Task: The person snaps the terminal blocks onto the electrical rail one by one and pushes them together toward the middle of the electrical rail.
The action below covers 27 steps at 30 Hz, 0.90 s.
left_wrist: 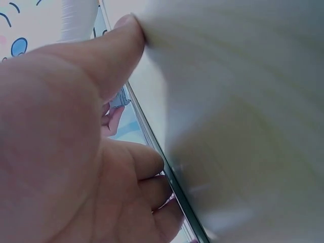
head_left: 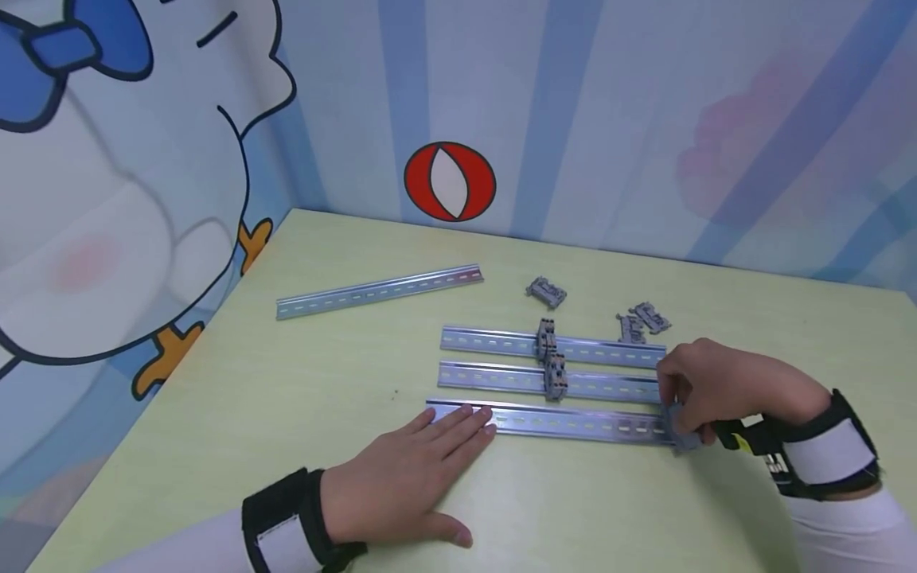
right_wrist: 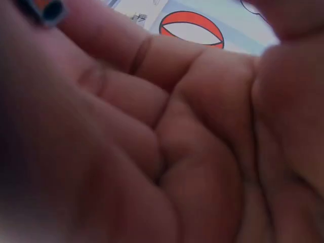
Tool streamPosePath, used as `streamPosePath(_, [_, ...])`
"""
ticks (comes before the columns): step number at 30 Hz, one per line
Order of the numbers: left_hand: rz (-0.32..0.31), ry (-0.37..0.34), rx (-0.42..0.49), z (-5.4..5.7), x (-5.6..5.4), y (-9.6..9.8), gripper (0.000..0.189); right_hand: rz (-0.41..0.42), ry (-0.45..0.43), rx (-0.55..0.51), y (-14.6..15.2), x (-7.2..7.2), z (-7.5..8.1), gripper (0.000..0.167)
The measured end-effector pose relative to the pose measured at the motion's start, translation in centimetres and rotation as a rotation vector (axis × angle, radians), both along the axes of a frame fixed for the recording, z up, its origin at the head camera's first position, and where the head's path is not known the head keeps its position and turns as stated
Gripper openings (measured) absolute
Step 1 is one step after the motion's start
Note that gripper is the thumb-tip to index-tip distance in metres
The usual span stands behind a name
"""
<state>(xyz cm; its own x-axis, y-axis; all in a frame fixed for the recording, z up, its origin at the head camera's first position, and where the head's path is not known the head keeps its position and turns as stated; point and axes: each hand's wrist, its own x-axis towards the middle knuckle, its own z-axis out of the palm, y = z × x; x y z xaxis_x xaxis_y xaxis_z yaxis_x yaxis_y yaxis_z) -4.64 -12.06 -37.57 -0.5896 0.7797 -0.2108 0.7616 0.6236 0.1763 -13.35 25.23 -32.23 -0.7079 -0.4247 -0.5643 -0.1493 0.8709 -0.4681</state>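
Note:
Nearest the person lies a slotted metal DIN rail (head_left: 573, 422). The left hand (head_left: 401, 477) rests its extended fingers on the rail's left end, thumb spread on the table side. At the opposite end, the right hand (head_left: 741, 386) pinches a grey terminal block (head_left: 684, 434) against the rail; whether it is seated cannot be seen. Close up in the left wrist view, fingertips touch the rail's edge (left_wrist: 177, 190). Curled fingers (right_wrist: 126, 101) fill the right wrist view and hide the block.
Behind lie a middle rail (head_left: 494, 377) and a far rail (head_left: 487, 341), each carrying upright grey blocks near its middle. A fourth rail (head_left: 380, 293) lies slanted at the back left. Loose blocks (head_left: 547, 292) lie at the back, with two more (head_left: 649, 317) farther right.

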Motion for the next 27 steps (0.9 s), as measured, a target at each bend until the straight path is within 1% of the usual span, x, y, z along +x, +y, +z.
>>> streamPosePath(3, [-0.002,0.002,0.0,0.03,-0.02,-0.03,0.1,0.001,-0.009,-0.003,0.06,0.01,-0.13,0.02])
streamPosePath(10, [-0.003,0.008,0.004,0.01,0.04,-0.03,0.1,-0.047,0.018,0.014,-0.26,0.05,-0.35,0.017])
streamPosePath(19, [0.009,-0.021,-0.01,0.14,-0.08,0.23,0.101,-0.097,0.046,-0.019,-0.56,-0.01,-0.59,0.012])
streamPosePath(24, [0.013,-0.025,-0.014,0.18,-0.11,0.28,0.101,-0.109,0.054,-0.021,-0.6,0.0,-0.59,0.01])
streamPosePath(27, [0.017,-0.039,-0.012,0.16,-0.07,0.26,0.101,-0.095,0.07,-0.003,-0.76,-0.03,-0.73,0.011])
